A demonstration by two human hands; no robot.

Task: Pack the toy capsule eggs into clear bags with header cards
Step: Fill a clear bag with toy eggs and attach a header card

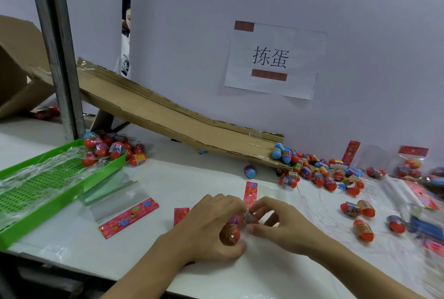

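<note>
A: Where do your hands sit?

B: Together at the near edge of the white table [216, 174]; your left hand [211, 224] curls round a red capsule egg [230, 234]; your right hand [286, 226] pinches a second egg [251, 217] just beside it, fingertips almost touching the left.

A: And the rest?

B: Loose eggs [319, 174] lie at the foot of the cardboard chute [182, 118]; an empty clear bag with header card [125, 210] lies left of your hands, partly under the green tray [36, 217]; a filled bag [410, 164] stands far right.
</note>
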